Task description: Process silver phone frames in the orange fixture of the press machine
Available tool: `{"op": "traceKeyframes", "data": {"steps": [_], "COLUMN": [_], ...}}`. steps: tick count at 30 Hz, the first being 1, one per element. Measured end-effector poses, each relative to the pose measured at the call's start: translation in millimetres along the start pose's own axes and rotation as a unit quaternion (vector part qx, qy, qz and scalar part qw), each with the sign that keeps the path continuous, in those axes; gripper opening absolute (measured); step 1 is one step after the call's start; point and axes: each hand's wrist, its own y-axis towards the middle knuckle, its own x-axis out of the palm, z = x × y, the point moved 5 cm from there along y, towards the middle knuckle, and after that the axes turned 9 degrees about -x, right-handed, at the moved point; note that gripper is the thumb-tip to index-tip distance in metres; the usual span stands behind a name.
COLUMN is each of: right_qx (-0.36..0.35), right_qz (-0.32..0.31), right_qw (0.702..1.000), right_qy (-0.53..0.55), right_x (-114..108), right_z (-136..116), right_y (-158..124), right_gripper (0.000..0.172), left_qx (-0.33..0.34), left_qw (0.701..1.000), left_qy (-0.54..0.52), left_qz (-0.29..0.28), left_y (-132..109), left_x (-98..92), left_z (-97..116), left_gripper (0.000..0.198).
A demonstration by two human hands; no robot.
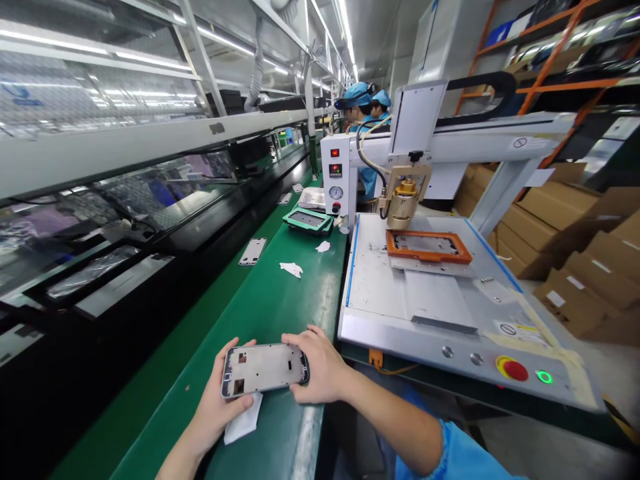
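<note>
A phone frame [265,368], a flat silvery plate with dark edges and small cutouts, is held level above the green bench [220,333]. My left hand [217,393] grips its left end, thumb along the near edge. The right end sits between the thumb and fingers of my right hand [320,367]. Partly beneath the frame and my left thumb lies a folded white paper [243,420] on the bench. Farther off, another phone frame [253,251] lies flat near the belt side.
To the right stands a bench machine [410,300] with an orange fixture [429,247] under its head. A green fixture [307,220] and paper scraps [291,269] lie ahead. Cardboard boxes [590,273] are stacked at right. Co-workers in blue caps [360,93] are at the back.
</note>
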Motion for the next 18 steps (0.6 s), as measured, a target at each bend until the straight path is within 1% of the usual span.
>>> {"op": "traceKeyframes", "data": {"steps": [2, 4, 6, 7, 8, 10, 12, 13, 14, 16, 18], "right_qx": [-0.002, -0.010, -0.019, -0.025, -0.030, -0.035, -0.016, 0.003, 0.025, 0.071, 0.110], "right_qz": [-0.001, 0.007, 0.031, 0.049, 0.074, 0.136, 0.189, 0.203, 0.204, 0.187, 0.164], "right_qw": [1.000, 1.000, 0.998, 0.998, 0.997, 0.988, 0.963, 0.946, 0.926, 0.885, 0.854], "right_qy": [0.008, 0.028, 0.045, 0.039, 0.019, -0.066, -0.189, -0.254, -0.317, -0.419, -0.480], "right_x": [-2, -12, -31, -46, -64, -109, -160, -185, -208, -248, -276], "right_z": [-3, -12, -22, -27, -30, -30, -20, -13, -4, 13, 28], "right_y": [0, -4, -14, -22, -32, -53, -74, -84, -92, -105, -113], "right_gripper": [0.091, 0.085, 0.070, 0.060, 0.050, 0.030, 0.016, 0.011, 0.009, 0.014, 0.021], "left_qx": [0.009, 0.014, 0.011, 0.008, 0.006, 0.006, 0.008, 0.006, 0.004, -0.001, 0.000], "left_qw": [1.000, 1.000, 0.999, 0.999, 0.999, 0.999, 0.998, 0.998, 0.998, 0.997, 0.997], "left_qy": [0.016, 0.025, 0.028, 0.027, 0.029, 0.039, 0.052, 0.057, 0.061, 0.068, 0.076], "left_qz": [0.005, 0.012, 0.019, 0.023, 0.025, 0.027, 0.024, 0.023, 0.022, 0.022, 0.026], "left_y": [0, 1, 3, 3, 4, 4, 4, 3, 3, 3, 4], "left_x": [0.4, 0.3, -0.3, -0.7, -1.0, -0.8, -0.1, 0.4, 0.7, 0.9, 0.6], "left_z": [2, 3, 2, 2, 2, 3, 5, 5, 5, 4, 3], "left_gripper": [0.106, 0.101, 0.098, 0.098, 0.098, 0.097, 0.094, 0.093, 0.092, 0.091, 0.092]}}
